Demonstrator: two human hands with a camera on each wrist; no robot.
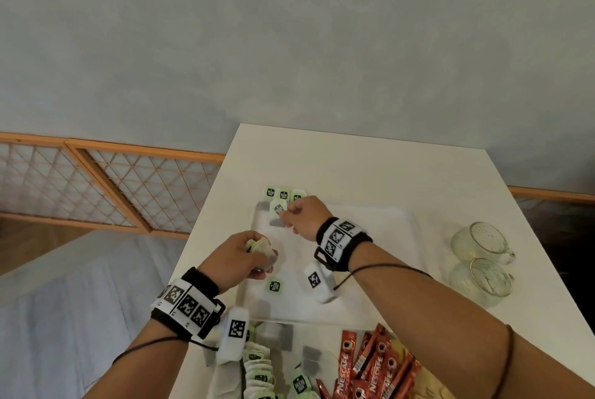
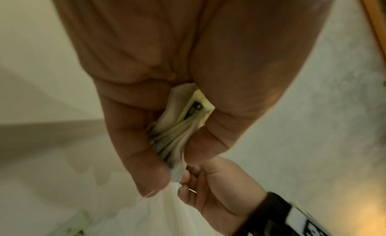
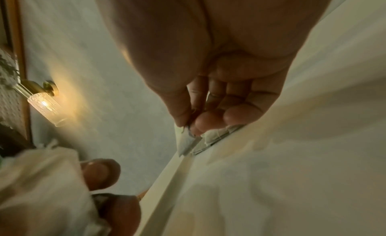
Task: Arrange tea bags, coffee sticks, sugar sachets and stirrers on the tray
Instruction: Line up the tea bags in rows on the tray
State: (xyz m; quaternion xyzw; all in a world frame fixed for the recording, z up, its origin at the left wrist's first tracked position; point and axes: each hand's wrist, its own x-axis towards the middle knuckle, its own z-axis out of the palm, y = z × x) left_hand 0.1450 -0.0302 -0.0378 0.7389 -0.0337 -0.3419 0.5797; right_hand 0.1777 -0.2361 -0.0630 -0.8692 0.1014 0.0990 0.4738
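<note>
here a tea bag (image 1: 278,208) is pinched by the right hand (image 1: 302,217) at the tray's (image 1: 399,270) far left corner; it is best laid flat beside the row, while spare tea bags (image 1: 262,253) are gripped in the left hand (image 1: 235,258).

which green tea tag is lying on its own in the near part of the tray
The single green tag on the tray, just below the left hand. The others sit in a row at the far edge by the right hand.

Coffee sticks (image 1: 370,369) cut off — stirrers possibly unseen.
</note>
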